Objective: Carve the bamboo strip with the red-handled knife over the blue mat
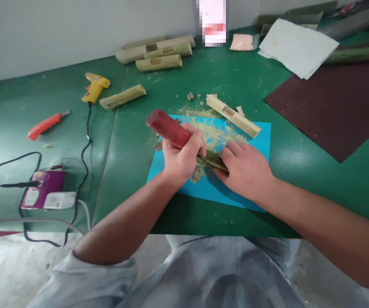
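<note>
My left hand [182, 152] is wrapped round a dark red cylindrical tool [165, 126], its thick end pointing up and left. The tool's working end is hidden by my fingers, so its kind does not show. My right hand [246, 167] grips a dark green bamboo piece [214, 160] whose left part lies close beside my left fingers. Both hands are over a blue sheet [251, 199] strewn with yellowish shavings and dust [216, 132]. Beyond them, a split bamboo piece [245, 122] with a rectangular cutout lies across the sheet's far edge.
On the green table [133, 149] are a yellow glue gun [95, 87], a red utility knife [48, 125], a purple power strip [49, 184] with cords and a bamboo tube [123, 97]. More bamboo tubes [160, 63] lie by the wall. White paper [296, 47] overlaps a brown sheet [335, 107] at right.
</note>
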A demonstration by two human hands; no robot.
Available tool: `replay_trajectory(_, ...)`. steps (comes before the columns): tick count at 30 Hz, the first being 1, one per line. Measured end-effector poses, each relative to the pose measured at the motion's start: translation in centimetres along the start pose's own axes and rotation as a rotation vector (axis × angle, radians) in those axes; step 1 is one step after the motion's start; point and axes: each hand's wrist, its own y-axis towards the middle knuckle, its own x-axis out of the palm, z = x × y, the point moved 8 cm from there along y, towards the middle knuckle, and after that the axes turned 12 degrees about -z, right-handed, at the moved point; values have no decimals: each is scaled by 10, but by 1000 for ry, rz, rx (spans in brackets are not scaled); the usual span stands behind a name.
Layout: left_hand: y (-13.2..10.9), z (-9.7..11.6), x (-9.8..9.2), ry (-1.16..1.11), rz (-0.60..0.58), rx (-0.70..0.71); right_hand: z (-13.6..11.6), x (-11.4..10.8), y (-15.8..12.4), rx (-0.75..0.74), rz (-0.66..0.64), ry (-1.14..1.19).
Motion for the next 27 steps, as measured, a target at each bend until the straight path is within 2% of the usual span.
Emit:
replay_trajectory(9,0,4,2,27,9,-36,0,1,2,-3,-62,26)
replay_trajectory(16,1,4,0,80,42,-86,3,-1,2,-7,-30,-4)
replay_trajectory(21,1,9,3,101,36,-51,2,2,5,-17,-31,20)
replay_trajectory(27,3,5,7,96,51,-19,4,5,10,-19,-77,62)
